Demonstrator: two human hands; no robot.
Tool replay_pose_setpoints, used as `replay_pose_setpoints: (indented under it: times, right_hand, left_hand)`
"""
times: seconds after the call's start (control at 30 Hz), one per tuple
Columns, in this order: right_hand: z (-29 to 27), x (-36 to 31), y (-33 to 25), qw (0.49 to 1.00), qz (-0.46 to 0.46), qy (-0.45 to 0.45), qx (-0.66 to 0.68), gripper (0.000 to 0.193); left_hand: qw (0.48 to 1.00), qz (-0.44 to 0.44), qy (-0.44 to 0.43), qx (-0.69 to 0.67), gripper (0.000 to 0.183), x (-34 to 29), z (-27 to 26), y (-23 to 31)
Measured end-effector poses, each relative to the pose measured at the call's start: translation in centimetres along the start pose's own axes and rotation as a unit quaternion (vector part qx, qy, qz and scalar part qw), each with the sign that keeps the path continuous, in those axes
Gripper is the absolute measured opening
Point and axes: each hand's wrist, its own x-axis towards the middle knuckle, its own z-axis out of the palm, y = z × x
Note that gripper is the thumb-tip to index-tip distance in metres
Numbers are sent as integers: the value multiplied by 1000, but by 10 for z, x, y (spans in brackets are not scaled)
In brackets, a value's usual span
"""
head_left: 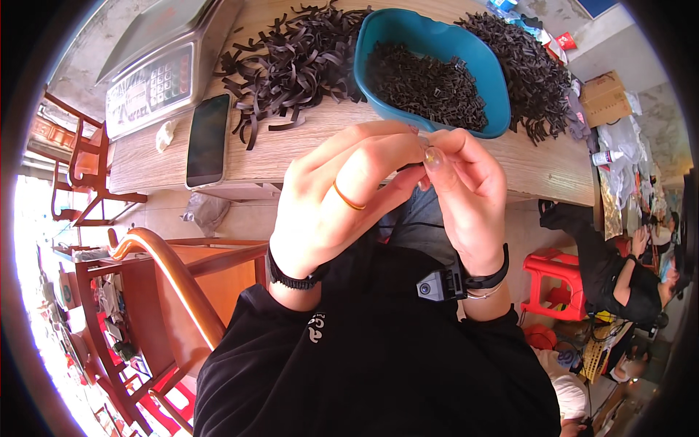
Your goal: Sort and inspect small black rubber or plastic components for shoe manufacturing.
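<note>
Just in front of the table's near edge, my left hand (328, 182) and my right hand (470, 189) meet with fingertips pinched together. A bit of dark strip (409, 167) shows between the fingers; most of it is hidden. Behind my hands stands a teal plastic basin (491, 80) holding a heap of small dark pieces (429, 84). To its left lies a loose pile of longer black strips (291, 62). Another pile of black strips (528, 69) sits against its right side.
A scale (156, 84) stands at the table's left, with a phone (209, 138) and a crumpled white scrap (166, 135) nearby. Wooden chairs (175, 269) are at my left. On the right are a red stool (553, 284), a cardboard box (606, 98) and other people (626, 269).
</note>
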Motion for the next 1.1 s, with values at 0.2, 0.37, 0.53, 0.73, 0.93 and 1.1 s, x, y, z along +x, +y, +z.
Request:
replay_pose_setpoints:
  times: [0.2,0.37,0.53,0.73,0.93,1.1]
  right_hand:
    - [-6,-1,0,999,40,-2,23,7]
    - [-39,3,-5,984,40,20,-174,6]
    - [-125,36,-21,841,-129,186,-492,12]
    - [-173,57,-35,686,-60,156,-708,22]
    - [-112,72,-25,807,-83,-44,-584,15]
    - [-91,86,-11,815,67,-202,-539,19]
  left_hand:
    - [998,-50,-30,15,38,3,-5,12]
    - [970,-170,-146,90,28,-1,-7,1]
    - [876,-321,-147,329,15,-22,-41,-47]
    - [872,-323,-105,353,17,-45,-53,-80]
    - [849,-366,-136,356,16,-43,-54,-83]
    - [877,-280,-132,367,12,-43,-49,-83]
